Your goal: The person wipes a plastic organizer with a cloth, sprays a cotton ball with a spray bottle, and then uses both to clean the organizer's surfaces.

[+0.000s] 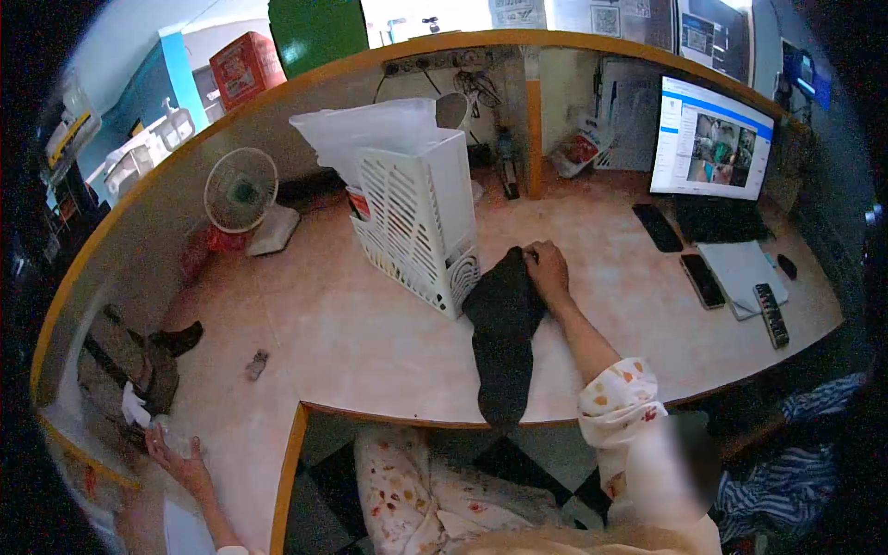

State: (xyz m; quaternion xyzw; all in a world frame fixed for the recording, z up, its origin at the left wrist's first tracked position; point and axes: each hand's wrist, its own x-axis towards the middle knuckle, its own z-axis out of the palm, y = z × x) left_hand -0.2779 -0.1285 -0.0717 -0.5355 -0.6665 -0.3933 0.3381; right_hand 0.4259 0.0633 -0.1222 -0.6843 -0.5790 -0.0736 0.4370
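Note:
My right hand [548, 273] pinches the upper edge of a black cloth [504, 338]. The cloth lies on the desk [379, 347], and its lower end reaches over the front edge. Far to the left, my left hand [180, 462] is over the desk with thumb and fingers apart. Just beyond its fingertips is a white crumpled tissue or cloth [135, 407], beside a grey-brown bag [148, 365] with dark straps. Something pale and see-through shows near those fingers, too blurred to name. A white slotted rack [407, 227] holding plastic sheets stands right behind the black cloth.
A small fan [242, 192] stands at the back left. To the right are a laptop [712, 139], two phones [657, 228], papers [735, 268] and a remote control [771, 314]. A small dark object [258, 364] lies left of centre. A raised partition curves behind the desk.

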